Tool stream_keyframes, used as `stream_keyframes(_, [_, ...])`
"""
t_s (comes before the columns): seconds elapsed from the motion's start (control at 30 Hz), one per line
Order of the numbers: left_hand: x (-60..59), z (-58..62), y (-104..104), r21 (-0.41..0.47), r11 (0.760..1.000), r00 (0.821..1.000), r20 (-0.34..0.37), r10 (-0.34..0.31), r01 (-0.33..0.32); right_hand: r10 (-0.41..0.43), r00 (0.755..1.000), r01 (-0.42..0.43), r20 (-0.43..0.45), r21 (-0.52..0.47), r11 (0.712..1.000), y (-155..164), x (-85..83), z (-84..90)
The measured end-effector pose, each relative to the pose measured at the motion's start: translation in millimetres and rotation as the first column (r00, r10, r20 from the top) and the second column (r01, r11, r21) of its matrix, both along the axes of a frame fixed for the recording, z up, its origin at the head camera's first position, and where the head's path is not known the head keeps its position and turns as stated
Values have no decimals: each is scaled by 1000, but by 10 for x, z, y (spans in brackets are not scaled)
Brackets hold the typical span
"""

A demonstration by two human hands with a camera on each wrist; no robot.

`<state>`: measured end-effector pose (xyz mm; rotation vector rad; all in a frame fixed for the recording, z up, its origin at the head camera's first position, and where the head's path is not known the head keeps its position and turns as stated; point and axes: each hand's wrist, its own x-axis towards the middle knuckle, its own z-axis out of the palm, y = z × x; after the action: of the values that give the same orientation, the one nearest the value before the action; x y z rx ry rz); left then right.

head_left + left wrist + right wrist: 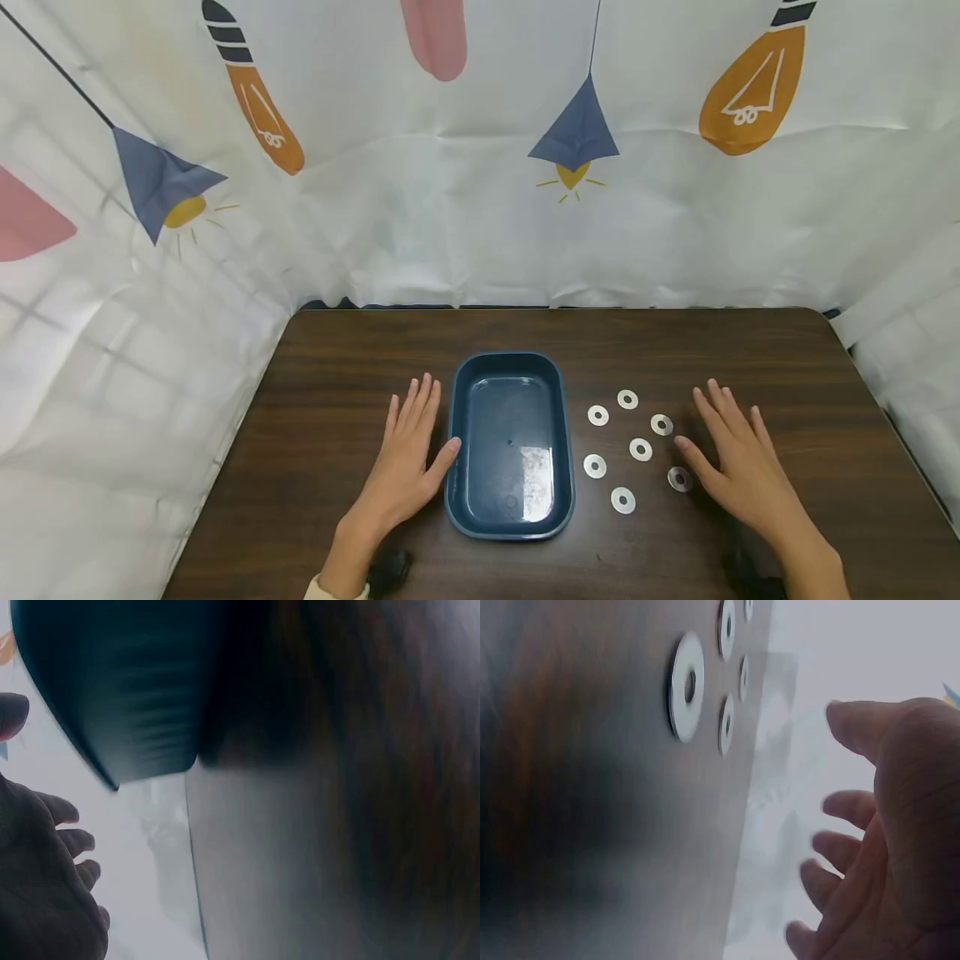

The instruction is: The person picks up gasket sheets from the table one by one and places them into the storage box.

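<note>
A dark blue rectangular tray point(455, 433) sits empty in the middle of the brown table point(330, 367). My left hand point(408, 450) lies flat on the table beside the tray's left wall, thumb touching it; the tray's wall point(112, 682) fills the left wrist view. Several flat metal washers point(640, 449) lie scattered to the right of the tray. My right hand point(731, 454) rests flat and open just right of them, thumb near one washer point(678, 478). In the right wrist view a washer point(686, 686) lies close to my fingers point(855, 724).
A white curtain point(480, 208) printed with lamps and bulbs encloses the table at the back and on both sides. The table's edges run close at the left and right.
</note>
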<state>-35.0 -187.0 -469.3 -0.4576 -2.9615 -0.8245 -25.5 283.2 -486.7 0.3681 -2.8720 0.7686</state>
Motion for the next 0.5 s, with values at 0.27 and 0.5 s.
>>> stream_keyframes(0.27, [26,-14,190,25,999,999,36,-22,21,19,1000,-18,-19,15,1000,-99,79,9])
stream_keyframes(0.5, [47,-68,245,-18,1000,998,56,-12,13,35,993,-30,-114,51,998,-171,125,19])
